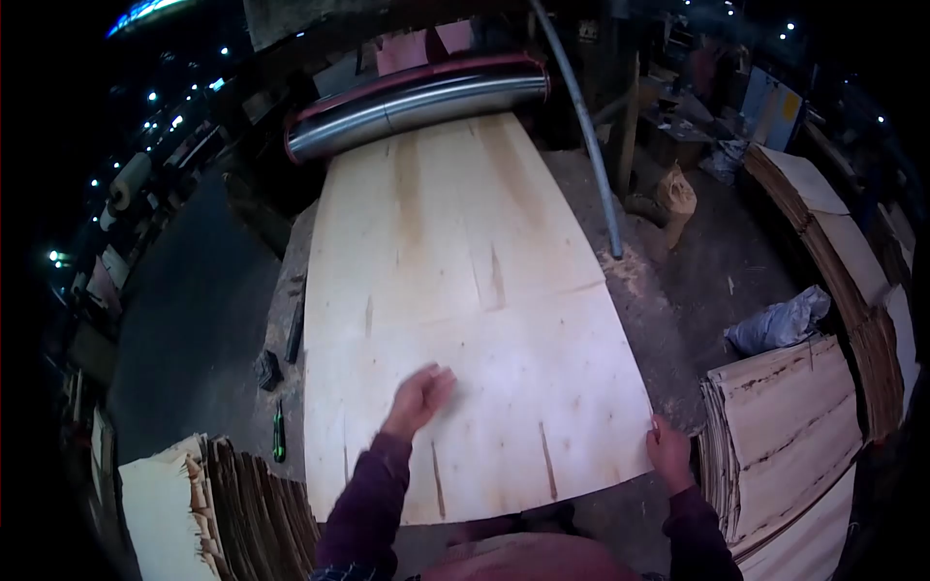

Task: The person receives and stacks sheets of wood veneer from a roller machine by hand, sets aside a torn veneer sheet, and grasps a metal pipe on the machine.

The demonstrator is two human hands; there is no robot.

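A large pale wood veneer sheet (426, 290) with brown streaks and small knots stretches away from me. Its far end meets a shiny metal roller (417, 105). Above the near middle of the sheet is my left hand (423, 397), fingers bunched together; whatever they might hold is hidden, and I cannot tell whether the hand touches the surface. At the sheet's near right edge, my right hand (668, 453) is closed with the thumb on top, gripping the edge.
Veneer stacks stand at lower left (218, 508) and right (785, 426). A grey plastic bundle (778, 320) lies on the right stack. A green-handled tool (279, 431) and a dark lump (266, 369) lie left of the sheet. A metal pipe (581, 121) slants down on the right.
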